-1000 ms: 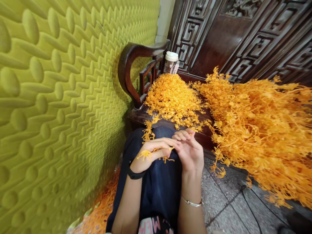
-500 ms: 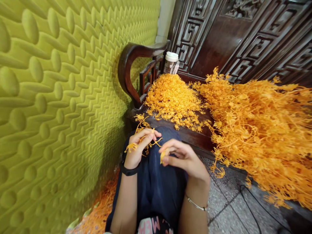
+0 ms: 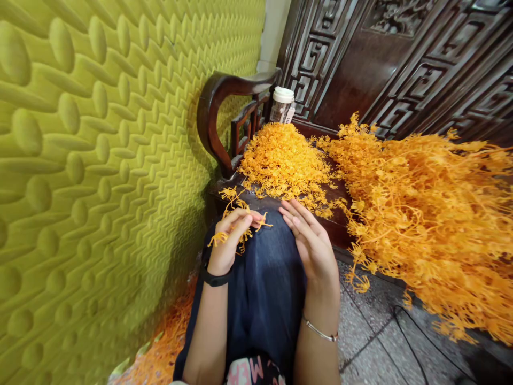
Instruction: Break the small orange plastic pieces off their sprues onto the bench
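My left hand, with a black band at the wrist, is closed on a branching orange plastic sprig. Parts of this sprig stick out above, below and to the right of the fingers. My right hand, wearing a thin bracelet, is open over my dark-clothed lap, its fingers stretched toward the bench; nothing shows in it. Just beyond my hands, a heap of small orange plastic pieces lies on the dark wooden bench. To the right spreads a large bundle of orange plastic sprigs.
A clear jar with a white lid stands behind the heap, by the bench's curved armrest. A textured yellow-green wall rises close on the left. Orange stems lie low beside it. A black cable crosses the tiled floor.
My right hand has moved forward toward the heap and opened; the small orange piece in its fingers is gone from them. My left hand still holds the sprig, almost in place.
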Available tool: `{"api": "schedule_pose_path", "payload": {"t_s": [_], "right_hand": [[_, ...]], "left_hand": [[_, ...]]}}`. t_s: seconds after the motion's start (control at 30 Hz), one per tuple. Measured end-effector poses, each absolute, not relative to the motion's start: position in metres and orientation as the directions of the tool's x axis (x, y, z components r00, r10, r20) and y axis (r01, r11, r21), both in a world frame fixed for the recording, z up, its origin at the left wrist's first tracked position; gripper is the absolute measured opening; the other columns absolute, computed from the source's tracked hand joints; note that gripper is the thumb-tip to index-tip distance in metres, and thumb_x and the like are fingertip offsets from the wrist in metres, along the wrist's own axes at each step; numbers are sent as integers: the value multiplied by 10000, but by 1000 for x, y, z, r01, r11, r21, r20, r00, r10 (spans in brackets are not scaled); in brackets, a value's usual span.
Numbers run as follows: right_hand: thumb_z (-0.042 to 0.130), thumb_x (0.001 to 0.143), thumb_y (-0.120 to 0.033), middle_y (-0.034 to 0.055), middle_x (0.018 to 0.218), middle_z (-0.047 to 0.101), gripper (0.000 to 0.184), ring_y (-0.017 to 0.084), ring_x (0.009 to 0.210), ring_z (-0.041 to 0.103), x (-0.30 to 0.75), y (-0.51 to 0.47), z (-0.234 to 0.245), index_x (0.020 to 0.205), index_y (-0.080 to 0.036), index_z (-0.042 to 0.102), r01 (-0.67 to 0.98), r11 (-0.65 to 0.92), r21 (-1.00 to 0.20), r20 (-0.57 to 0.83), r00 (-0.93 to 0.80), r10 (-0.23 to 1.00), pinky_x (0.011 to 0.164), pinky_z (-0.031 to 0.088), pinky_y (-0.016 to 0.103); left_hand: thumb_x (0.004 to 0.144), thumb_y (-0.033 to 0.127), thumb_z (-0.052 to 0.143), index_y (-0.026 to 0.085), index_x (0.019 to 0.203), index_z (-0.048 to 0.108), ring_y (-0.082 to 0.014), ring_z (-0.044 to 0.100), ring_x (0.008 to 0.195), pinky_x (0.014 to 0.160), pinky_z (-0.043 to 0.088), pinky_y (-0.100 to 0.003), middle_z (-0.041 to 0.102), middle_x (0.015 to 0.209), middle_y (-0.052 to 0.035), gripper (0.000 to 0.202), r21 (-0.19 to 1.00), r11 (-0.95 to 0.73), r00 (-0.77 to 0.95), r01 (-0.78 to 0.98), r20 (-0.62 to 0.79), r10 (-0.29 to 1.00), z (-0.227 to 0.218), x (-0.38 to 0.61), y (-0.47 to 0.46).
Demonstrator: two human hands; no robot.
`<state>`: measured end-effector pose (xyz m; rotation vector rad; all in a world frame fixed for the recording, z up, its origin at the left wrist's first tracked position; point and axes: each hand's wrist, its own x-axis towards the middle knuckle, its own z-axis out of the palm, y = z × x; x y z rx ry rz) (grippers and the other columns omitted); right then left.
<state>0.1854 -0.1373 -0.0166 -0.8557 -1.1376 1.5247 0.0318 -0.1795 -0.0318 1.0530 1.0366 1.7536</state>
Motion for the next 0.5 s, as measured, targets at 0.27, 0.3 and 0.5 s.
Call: {"api": "schedule_pose_path", "payload": {"t_s": [0.27,0.3,0.5], "right_hand": [[626,779,-232,34,1007,686,179,175,991,612,183,-147,-9,951,-233,677,-114,119,-986,149,-306,940,937,443,365],[631,776,-225,29,961,690,146,170,952,618,183,-149,-8,912,-231,682,-107,147,-983,174,-326,929,906,456,352],[665,751,-229,30,908,664,179,155,831,611,169,-158,-2,929,-222,660,-70,234,-970,239,-480,844,789,480,317]], "left_hand": [[858,330,487,172,990,607,-199,634,873,702,529,-323,652,1031,-91,238,838,-360,-312,-409,243,919,-34,37,-175],[865,335,471,176,1002,600,-199,627,892,702,529,-321,641,1060,-91,247,829,-367,-318,-421,244,916,-34,37,-175],[902,372,401,208,1035,611,-188,564,1060,906,455,-335,615,1135,-59,298,839,-354,-295,-413,245,924,-30,43,-178]]}}
